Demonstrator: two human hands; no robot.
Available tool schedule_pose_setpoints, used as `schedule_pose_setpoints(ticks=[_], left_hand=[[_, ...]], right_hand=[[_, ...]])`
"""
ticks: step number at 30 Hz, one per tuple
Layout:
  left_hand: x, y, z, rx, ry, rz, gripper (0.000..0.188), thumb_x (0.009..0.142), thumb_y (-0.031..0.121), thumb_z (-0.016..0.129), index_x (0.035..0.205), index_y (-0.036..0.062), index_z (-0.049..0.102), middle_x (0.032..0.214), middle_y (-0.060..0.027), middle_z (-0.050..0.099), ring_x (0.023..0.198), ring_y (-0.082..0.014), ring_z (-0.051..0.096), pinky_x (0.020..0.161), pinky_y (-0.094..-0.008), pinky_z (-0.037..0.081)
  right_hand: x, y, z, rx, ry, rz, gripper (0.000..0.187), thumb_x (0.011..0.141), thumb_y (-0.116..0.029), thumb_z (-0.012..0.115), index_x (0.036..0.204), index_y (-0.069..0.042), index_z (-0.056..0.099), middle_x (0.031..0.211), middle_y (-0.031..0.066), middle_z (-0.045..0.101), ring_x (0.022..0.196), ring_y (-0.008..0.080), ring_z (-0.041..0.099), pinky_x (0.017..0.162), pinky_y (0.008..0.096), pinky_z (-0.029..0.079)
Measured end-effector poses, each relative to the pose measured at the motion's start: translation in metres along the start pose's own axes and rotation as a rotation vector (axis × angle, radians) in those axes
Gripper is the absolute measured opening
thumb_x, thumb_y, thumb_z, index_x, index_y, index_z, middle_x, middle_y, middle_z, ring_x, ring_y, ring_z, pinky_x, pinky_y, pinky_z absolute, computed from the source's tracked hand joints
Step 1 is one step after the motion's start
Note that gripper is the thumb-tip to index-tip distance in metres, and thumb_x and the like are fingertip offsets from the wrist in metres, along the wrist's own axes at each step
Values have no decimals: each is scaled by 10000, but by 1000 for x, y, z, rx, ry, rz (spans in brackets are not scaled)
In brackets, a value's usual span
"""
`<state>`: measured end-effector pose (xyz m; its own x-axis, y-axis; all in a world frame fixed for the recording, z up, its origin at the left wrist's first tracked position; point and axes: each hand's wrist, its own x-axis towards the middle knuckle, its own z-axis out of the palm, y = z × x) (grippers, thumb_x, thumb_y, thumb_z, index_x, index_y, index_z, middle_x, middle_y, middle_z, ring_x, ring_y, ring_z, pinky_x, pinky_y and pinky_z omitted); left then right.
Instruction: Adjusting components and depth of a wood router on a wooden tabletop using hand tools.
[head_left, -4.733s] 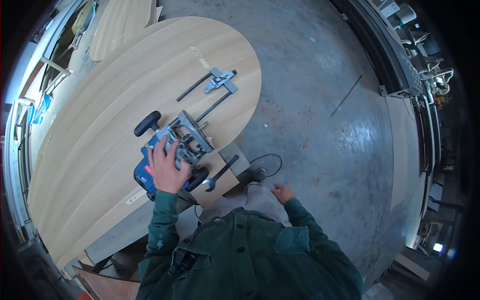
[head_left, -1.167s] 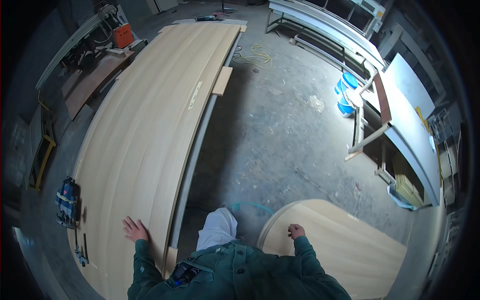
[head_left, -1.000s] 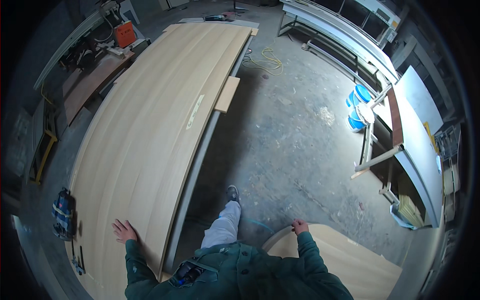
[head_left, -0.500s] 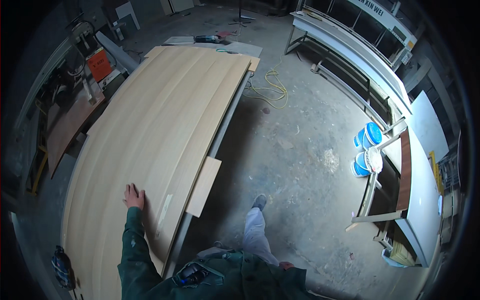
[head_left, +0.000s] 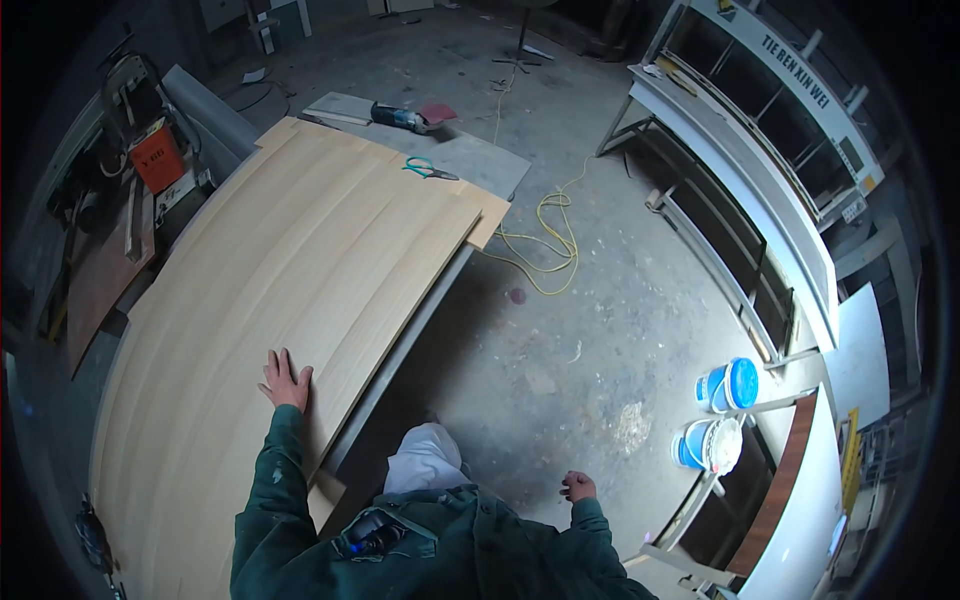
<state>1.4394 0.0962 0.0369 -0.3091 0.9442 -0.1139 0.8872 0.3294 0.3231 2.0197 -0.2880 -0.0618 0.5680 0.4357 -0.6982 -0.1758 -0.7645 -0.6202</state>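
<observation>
A large pale wood-grain panel (head_left: 230,330) covers the bench to my left. My left hand (head_left: 287,382) lies on its surface with the fingers spread. Over the floor to my right hangs my right hand (head_left: 577,487), its fingers curled in and nothing visible in them. Teal-handled scissors (head_left: 430,170) rest near the panel's far end. Just beyond, a teal and black power tool (head_left: 398,117) lies on a grey board (head_left: 480,157). A smaller wood offcut (head_left: 322,500) pokes out from under the panel beside my body.
A yellow cord (head_left: 560,240) lies coiled on the floor ahead. Two blue-and-white buckets (head_left: 728,385) stand right, by a white-topped table (head_left: 790,500). A long workbench (head_left: 740,150) runs along the far right. Machinery with an orange box (head_left: 157,155) is at the left.
I have moved forward along the panel, and my left hand now rests farther up it with fingers spread wider. My right hand has come out from beside my body.
</observation>
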Motion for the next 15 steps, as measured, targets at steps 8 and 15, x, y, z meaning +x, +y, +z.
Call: schedule_pose_setpoints(ticks=[8, 15], left_hand=[[122, 139, 33, -25, 55, -12, 865, 828, 604, 615, 1526, 197, 307, 1628, -96, 157, 1468, -413, 175, 1147, -655, 35], [199, 235, 41, -8, 105, -38, 841, 839, 596, 596, 1516, 177, 323, 1611, -122, 195, 1446, -418, 220, 1146, -655, 52]], right_hand=[[167, -196, 39, -199, -101, -185, 266, 922, -270, 647, 1099, -73, 674, 845, 56, 698, 688, 216, 706, 492, 308, 504], [210, -519, 184, -780, -241, -967, 349, 887, -222, 650, 1145, 13, 644, 965, 204, 684, 869, 299, 692, 785, 344, 543]])
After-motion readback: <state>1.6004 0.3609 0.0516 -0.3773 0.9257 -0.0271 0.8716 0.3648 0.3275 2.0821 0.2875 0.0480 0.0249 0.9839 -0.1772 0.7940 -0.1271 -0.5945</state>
